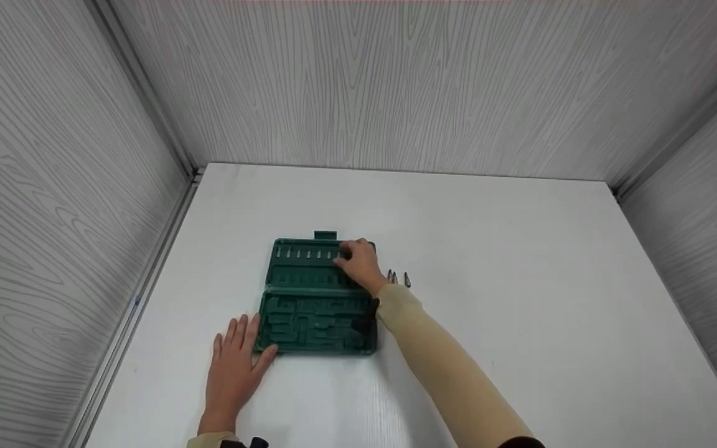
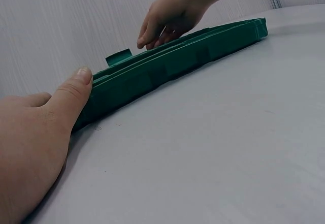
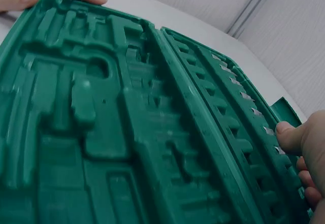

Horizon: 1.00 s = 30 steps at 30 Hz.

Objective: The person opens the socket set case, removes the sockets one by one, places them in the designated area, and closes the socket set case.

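Observation:
A green plastic tool case (image 1: 318, 289) lies unfolded on the white table, its moulded recesses facing up. Several small silver screwdriver bits (image 3: 246, 96) stand in a row of slots along the far half. My right hand (image 1: 361, 264) is at the right end of that row. Its thumb and curled fingers pinch at a screwdriver bit (image 3: 279, 150), partly hidden by the hand. My left hand (image 1: 234, 367) rests on the table at the case's near left corner, fingers straight, its thumb (image 2: 76, 87) against the near edge.
A few loose metal bits (image 1: 407, 280) lie on the table just right of the case, beside the right wrist. The case's latch flap (image 1: 325, 235) sticks out at the far edge. Grey wood-grain panels (image 1: 358, 87) enclose the table at the back and sides.

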Each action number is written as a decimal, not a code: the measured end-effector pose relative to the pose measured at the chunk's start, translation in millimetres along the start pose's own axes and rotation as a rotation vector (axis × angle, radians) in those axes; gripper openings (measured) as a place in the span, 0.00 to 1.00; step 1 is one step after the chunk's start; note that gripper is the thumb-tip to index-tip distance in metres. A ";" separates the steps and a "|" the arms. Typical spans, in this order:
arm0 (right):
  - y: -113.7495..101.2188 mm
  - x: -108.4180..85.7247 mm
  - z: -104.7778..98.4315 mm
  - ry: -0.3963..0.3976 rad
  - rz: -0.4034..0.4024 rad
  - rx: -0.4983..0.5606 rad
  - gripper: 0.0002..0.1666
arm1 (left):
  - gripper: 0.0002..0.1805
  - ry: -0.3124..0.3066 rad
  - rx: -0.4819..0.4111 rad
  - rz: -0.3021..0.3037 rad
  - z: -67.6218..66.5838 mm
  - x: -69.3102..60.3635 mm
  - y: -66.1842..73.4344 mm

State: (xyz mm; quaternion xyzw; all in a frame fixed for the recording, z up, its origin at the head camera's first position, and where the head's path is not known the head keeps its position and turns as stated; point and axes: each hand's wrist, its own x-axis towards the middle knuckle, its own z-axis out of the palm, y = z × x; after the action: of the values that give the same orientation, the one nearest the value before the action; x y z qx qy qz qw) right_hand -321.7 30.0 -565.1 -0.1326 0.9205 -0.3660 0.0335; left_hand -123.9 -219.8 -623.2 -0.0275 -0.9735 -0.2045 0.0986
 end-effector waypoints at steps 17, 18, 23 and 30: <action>-10.8 7.3 19.3 0.083 0.191 -0.098 0.24 | 0.41 -0.007 0.000 -0.013 3.0 -1.7 -1.3; -10.4 7.4 19.2 0.084 0.197 -0.092 0.24 | 0.41 -0.006 -0.001 -0.014 3.2 -2.1 -1.3; -10.0 7.7 18.9 0.088 0.201 -0.073 0.22 | 0.41 0.004 0.000 -0.010 3.3 -2.9 -1.8; -8.2 7.7 19.1 0.099 0.160 -0.033 0.18 | 0.41 -0.010 -0.003 -0.005 1.8 -2.1 -4.8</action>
State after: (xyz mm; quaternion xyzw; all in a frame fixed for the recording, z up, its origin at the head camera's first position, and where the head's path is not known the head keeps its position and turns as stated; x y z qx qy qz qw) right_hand -324.3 9.6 -573.2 -0.0408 0.9345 -0.3533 0.0149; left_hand -122.5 -223.4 -627.2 -0.0263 -0.9737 -0.2063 0.0932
